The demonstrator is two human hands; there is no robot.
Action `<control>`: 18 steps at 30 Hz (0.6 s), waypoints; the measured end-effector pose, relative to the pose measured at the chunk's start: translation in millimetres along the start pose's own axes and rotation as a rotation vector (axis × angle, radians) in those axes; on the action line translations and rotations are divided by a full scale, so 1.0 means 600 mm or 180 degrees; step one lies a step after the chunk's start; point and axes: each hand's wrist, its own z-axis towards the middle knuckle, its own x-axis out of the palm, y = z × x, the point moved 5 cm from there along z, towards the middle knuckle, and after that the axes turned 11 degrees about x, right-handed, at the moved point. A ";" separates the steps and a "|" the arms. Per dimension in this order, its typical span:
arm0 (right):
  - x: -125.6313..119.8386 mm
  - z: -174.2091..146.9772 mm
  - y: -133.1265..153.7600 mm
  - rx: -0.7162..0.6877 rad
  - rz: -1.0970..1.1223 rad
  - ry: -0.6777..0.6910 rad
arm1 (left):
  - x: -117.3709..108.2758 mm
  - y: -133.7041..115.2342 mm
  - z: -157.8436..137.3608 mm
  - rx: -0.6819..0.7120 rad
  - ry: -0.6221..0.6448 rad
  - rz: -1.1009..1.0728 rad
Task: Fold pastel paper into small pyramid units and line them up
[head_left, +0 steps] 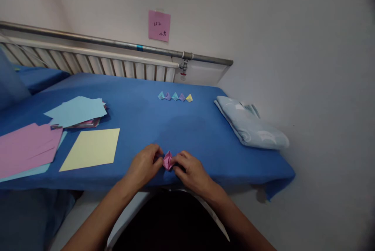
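A small pink folded-paper piece is between my two hands near the front edge of the table. My left hand pinches its left side, with the fingers curled and the thumb against the paper. From the right, my right hand grips the other side between thumb and fingers. The piece stands up with a point at its top and a crease down its middle. Farther back, a row of several small folded-paper pieces in blue, purple and yellow stands on the cloth. Left of my left hand lies a flat yellow paper sheet.
A blue cloth covers the table. At the left are stacks of light blue paper and pink paper. A folded light blue blanket lies at the right. Behind are a radiator, a pipe and a pink note.
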 end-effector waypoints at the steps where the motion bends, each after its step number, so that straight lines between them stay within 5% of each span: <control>1: 0.000 -0.001 0.001 -0.0020 0.0040 0.0009 | -0.001 -0.001 -0.006 0.0073 0.0003 -0.0026; 7: 0.003 -0.004 0.006 0.0070 0.0034 0.0084 | 0.012 -0.007 -0.016 0.0440 0.0360 -0.0122; 18: 0.005 -0.002 0.004 0.0169 -0.0088 0.0084 | 0.021 -0.013 -0.009 0.0356 0.0564 0.0179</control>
